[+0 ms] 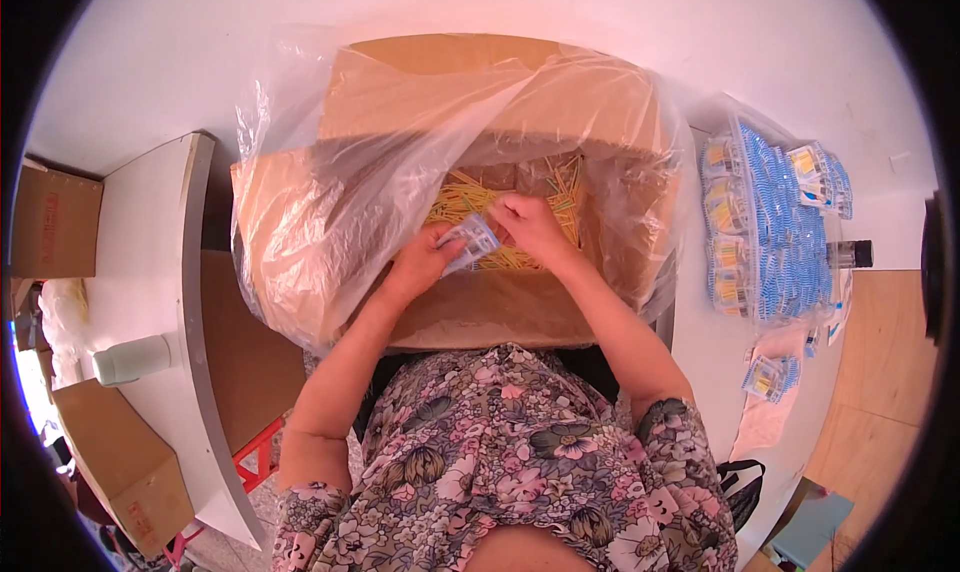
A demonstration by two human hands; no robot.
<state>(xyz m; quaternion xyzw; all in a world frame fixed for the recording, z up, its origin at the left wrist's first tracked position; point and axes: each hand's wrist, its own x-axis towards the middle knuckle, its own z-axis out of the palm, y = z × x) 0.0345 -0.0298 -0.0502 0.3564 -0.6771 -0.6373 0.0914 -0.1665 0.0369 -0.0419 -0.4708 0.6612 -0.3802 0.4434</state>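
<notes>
Over an open cardboard box (480, 97), my left hand (422, 260) grips a small clear plastic packet (470, 242) with blue print. My right hand (532, 226) is at the packet's upper right edge, its fingers pinched together. What those fingers hold, if anything, is hidden. Below both hands, many thin yellow sticks (462, 194) lie loose in the box, a few with green parts. A clear plastic liner (290, 242) drapes over the box's flaps and sides.
On the right, a clear tray (738, 122) is stacked with rows of blue-edged packets (790, 232). One packet (768, 377) lies nearer on pink material, and a dark-capped jar (852, 254) stands beside the tray. A pale green bottle (133, 360) lies on the left table (160, 232).
</notes>
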